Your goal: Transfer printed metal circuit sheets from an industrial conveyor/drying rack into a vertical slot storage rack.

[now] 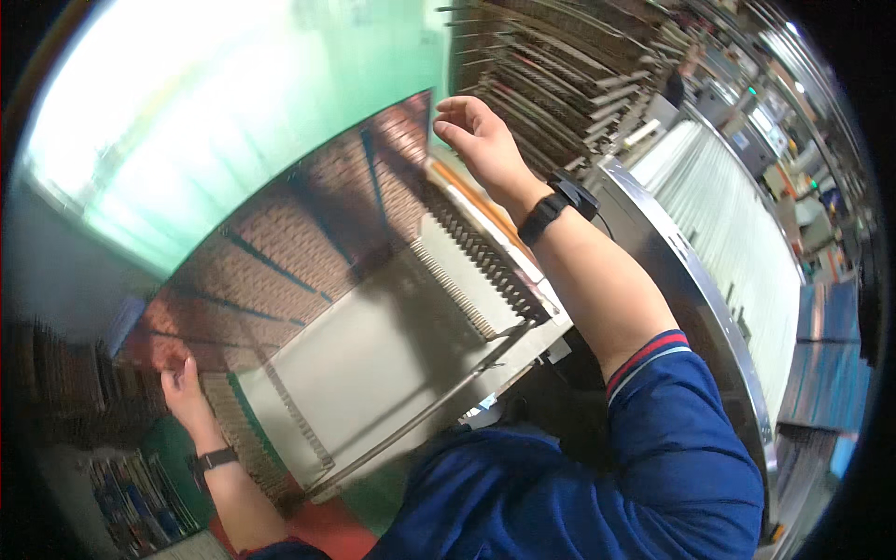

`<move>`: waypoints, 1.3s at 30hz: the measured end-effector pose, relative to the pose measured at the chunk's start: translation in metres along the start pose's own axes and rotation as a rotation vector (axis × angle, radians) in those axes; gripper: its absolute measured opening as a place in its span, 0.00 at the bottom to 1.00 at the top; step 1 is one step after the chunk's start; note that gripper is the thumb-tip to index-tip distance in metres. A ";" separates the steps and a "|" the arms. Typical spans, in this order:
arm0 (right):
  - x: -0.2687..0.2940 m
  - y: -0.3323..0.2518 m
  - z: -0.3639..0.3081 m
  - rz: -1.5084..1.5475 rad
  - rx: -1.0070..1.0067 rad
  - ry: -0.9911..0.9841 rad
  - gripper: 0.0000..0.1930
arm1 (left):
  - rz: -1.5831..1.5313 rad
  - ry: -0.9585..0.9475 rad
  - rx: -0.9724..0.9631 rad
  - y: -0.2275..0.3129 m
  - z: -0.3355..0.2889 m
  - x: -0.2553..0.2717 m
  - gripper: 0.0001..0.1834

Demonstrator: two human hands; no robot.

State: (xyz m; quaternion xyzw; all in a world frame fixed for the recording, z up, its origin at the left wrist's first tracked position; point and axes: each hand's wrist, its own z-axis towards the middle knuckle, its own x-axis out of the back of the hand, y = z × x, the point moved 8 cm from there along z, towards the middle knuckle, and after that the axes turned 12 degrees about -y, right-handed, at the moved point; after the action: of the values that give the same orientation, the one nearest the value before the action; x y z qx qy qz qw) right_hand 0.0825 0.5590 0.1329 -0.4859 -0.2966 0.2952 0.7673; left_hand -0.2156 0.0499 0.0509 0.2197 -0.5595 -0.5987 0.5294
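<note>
A large thin copper-coloured panel [280, 229], with dark stripes and a fine repeating pattern, stands tilted between my hands. My left hand [189, 401] is closed at its lower left edge, thumb and fingers pinched there. At the upper right corner, the bent fingers and thumb of my right hand [476, 140] grip the opposite edge. Below the panel is a pale rack [364, 345] with rows of comb-like teeth along its sides and a metal rod across its near end. The panel's lower part overlaps the rack; whether it sits in the slots cannot be made out.
Behind the panel is a brightly lit, greenish translucent sheet [233, 121]. Stacked slotted racks [560, 70] rise at the back right. A metal-edged conveyor with white rollers [719, 205] runs along my right. More thin boards [140, 495] stand at lower left; blue-banded stacks [826, 345] lie far right.
</note>
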 end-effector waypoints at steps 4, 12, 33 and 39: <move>0.089 -0.026 -0.087 -0.057 -0.026 0.138 0.15 | 0.441 -0.093 0.132 -0.001 0.015 0.001 0.23; 0.324 -0.180 -0.504 -0.754 0.045 1.140 0.12 | 0.336 -0.070 -0.150 0.140 -0.028 -0.104 0.22; 0.540 -0.248 -1.117 -0.543 -1.063 2.411 0.20 | -0.454 -1.322 -0.343 0.459 -0.462 -0.701 0.14; 0.575 -0.238 -1.109 -0.821 -1.919 1.448 0.18 | -0.370 -1.543 -0.546 0.468 -0.527 -0.732 0.12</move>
State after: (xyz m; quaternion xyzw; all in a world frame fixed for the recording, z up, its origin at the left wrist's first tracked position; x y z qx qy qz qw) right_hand 1.3185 0.2688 0.0588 -0.7665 -0.0330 -0.6282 0.1294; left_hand 0.6682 0.5509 0.0855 -0.2991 -0.5551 -0.7726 -0.0739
